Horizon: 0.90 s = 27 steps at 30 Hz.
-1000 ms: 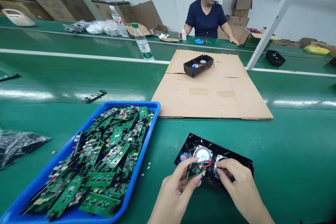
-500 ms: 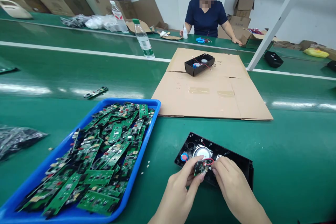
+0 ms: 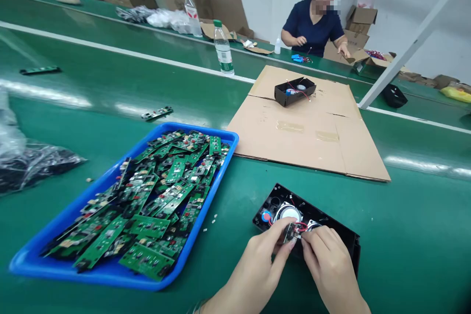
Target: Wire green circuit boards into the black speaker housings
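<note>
Our left fingers (image 3: 277,230) pinch a circuit board (image 3: 289,233), our right fingers (image 3: 312,241) bunch beside its red wires (image 3: 302,223), grip unclear, black housing (image 3: 349,241) beneath both.

A tray (image 3: 47,261) lies left on the table (image 3: 245,181), boards (image 3: 149,225) heaped in it. Right of the tray is a case (image 3: 346,235), with 2 speakers (image 3: 290,213) in it. Over this, the left hand (image 3: 262,257) holds 1 board (image 3: 290,232); just right of that, the right hand (image 3: 327,257) has a plug (image 3: 299,237) at its fingertips. Cardboard (image 3: 305,152) lies behind, the far case (image 3: 287,95) on it. A bag (image 3: 37,167) lies left of the tray; behind the tray are 2 loose boards (image 3: 157,113), 1 farther left. A bottle (image 3: 223,54) stands left of the cardboard. A worker (image 3: 312,24) is behind the cardboard, left of a carton (image 3: 370,68).
</note>
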Tool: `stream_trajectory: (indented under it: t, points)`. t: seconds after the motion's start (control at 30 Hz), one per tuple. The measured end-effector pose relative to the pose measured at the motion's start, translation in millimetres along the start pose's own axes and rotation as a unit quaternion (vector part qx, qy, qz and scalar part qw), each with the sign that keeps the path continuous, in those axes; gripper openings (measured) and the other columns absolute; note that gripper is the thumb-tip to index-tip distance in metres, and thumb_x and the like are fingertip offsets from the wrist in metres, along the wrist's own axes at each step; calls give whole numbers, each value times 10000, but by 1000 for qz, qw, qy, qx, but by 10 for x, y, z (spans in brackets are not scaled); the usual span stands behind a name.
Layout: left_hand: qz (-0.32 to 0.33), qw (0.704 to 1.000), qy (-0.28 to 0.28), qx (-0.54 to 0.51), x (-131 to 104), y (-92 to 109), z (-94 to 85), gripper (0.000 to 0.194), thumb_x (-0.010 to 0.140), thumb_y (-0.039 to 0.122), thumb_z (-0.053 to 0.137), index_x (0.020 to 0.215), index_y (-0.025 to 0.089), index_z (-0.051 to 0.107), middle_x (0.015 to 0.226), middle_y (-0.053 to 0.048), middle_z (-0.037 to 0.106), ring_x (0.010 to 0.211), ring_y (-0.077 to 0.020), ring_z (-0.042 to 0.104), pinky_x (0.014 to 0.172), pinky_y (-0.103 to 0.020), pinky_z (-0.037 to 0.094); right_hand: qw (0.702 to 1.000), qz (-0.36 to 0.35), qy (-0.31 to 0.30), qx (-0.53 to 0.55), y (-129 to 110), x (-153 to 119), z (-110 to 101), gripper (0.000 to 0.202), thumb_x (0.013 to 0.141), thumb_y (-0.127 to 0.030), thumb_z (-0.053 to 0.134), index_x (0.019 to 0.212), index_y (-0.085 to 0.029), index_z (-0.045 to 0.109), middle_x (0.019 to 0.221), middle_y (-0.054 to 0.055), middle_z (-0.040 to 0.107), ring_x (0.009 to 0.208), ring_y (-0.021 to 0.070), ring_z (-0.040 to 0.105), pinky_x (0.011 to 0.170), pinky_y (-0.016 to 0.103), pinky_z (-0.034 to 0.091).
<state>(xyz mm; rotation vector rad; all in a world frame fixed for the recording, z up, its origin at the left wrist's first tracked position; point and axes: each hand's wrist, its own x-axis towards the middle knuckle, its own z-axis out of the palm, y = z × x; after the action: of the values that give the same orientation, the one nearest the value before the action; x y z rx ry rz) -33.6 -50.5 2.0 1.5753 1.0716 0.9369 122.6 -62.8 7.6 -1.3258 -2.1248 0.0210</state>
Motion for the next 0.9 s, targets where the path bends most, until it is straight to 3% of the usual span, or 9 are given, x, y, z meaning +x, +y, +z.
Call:
stream_trajectory:
  t: [0.2, 0.43, 0.53, 0.63, 0.9]
  points:
    - [33, 999, -1, -1, -28, -39, 21, 298, 904, 146, 429, 1148, 265, 554, 1074, -9, 685, 921, -135, 664, 828, -184, 511, 1000, 5, -8, 6, -5, 30, 4, 229, 931, -129, 393, 754, -162, 535, 656, 7, 532, 577, 122, 459, 542, 248, 369]
    - [80, 997, 0, 12, -9, -11, -32, 337, 888, 77, 410, 1131, 255, 560, 1055, -12, 695, 917, -145, 662, 814, -186, 504, 998, -4, -64, 18, 63, 17, -44, 279, 961, -164, 365, 750, -174, 547, 683, 27, 577, 598, 136, 523, 567, 265, 428]
    - [91, 996, -7, 13, -1, 10, -69, 312, 873, 76, 425, 1088, 242, 580, 990, -12, 709, 867, -155, 674, 775, -188, 516, 995, 8, -90, 37, 128, 9, -89, 178, 969, -235, 401, 936, -170, 563, 741, 28, 606, 631, 134, 555, 573, 253, 456]
    - [96, 995, -15, -2, -16, 3, -78, 308, 870, 84, 429, 1078, 250, 583, 948, -6, 711, 791, -147, 678, 721, -184, 524, 991, -8, -122, 53, 163, 46, -129, 213, 975, -254, 392, 1115, -171, 530, 816, 36, 624, 696, 143, 574, 607, 256, 473]
    - [69, 997, -11, -20, -42, -64, -66, 259, 876, 124, 412, 1033, 229, 590, 830, -8, 697, 684, -147, 657, 676, -205, 534, 991, -59, -116, 22, 138, 131, -96, 243, 973, -218, 358, 948, -145, 588, 706, 41, 590, 599, 148, 510, 533, 270, 423]
